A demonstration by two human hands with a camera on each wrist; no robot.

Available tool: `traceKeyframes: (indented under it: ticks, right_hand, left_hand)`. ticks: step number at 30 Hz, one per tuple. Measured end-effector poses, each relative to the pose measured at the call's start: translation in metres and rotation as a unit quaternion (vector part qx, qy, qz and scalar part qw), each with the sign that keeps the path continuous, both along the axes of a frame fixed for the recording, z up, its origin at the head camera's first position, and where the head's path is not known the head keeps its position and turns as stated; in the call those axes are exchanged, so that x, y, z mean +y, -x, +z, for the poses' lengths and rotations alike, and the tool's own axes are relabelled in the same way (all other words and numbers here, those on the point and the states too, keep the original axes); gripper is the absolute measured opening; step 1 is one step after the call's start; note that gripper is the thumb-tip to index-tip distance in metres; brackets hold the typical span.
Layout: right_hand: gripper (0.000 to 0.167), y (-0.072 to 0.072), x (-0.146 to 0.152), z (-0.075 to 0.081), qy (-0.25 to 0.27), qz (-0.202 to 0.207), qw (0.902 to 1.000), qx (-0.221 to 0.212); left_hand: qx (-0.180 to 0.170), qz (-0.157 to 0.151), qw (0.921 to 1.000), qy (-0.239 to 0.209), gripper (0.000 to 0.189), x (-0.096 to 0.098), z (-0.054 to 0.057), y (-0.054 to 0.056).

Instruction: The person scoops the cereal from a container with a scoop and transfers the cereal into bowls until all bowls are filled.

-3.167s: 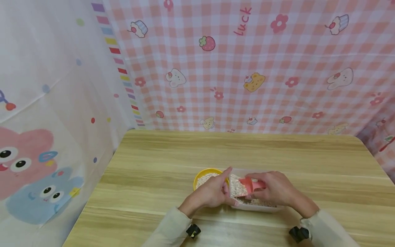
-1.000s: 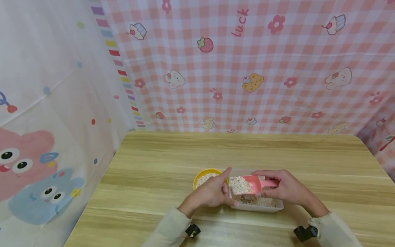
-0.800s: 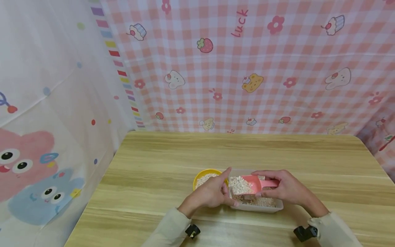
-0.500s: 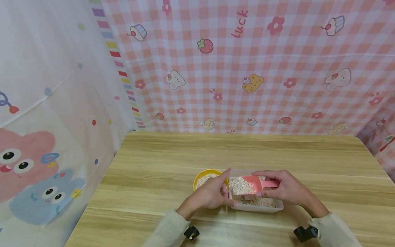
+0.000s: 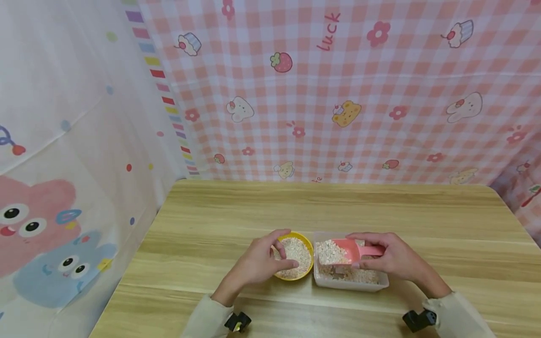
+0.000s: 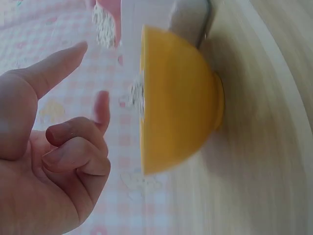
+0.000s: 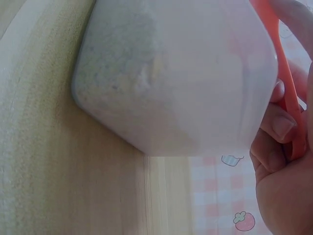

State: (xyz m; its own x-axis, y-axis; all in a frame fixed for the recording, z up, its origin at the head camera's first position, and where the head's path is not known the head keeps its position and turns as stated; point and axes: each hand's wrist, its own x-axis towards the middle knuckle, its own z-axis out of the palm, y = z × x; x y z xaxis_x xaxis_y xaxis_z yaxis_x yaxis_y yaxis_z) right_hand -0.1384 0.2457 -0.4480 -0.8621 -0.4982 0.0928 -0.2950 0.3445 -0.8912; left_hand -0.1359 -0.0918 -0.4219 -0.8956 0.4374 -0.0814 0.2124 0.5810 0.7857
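Observation:
My right hand point(image 5: 390, 257) grips the handle of a pink scoop point(image 5: 352, 250) heaped with pale flakes like oats point(image 5: 330, 252). The scoop is level over a translucent white tub point(image 5: 351, 284) that holds more flakes. In the right wrist view, fingers curl round the scoop handle point(image 7: 288, 73) beside the tub wall point(image 7: 205, 93). Loosely bent and holding nothing, my left hand point(image 5: 258, 259) hovers over the left side of a yellow bowl point(image 5: 294, 279) filled with flakes. The left wrist view shows a gap between this hand point(image 6: 63, 161) and the bowl point(image 6: 178, 103).
Bowl and tub stand side by side on a wood-grain table point(image 5: 228, 206). A pink checked cloth point(image 5: 321, 94) hangs behind the far edge, and a white printed cloth point(image 5: 97, 155) hangs at the left. Dark wrist cameras sit on both sleeves.
My left hand has moved left, away from the tub's near-left edge to over the bowl. Earlier, the scoop moved right and levelled; since then it has barely moved.

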Motion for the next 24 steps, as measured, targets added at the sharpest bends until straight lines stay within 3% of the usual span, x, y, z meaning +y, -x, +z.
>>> traceKeyframes:
  ticks: [7,14,24]
  right_hand:
    - [0.053,-0.001,-0.001,0.001,0.011,0.007,0.9999,0.002]
    - [0.051,-0.001,-0.001,-0.001,0.022,0.010,0.9997,0.002]
    - [0.054,0.001,0.001,-0.003,0.010,-0.002,0.9998,-0.017]
  left_hand:
    - [0.019,0.043,0.9986,-0.024,0.060,-0.021,-0.008,0.004]
    - [0.022,0.050,0.9982,-0.027,0.065,-0.036,-0.020,0.009]
    - [-0.089,0.031,0.9937,-0.062,0.088,-0.042,-0.037,0.015]
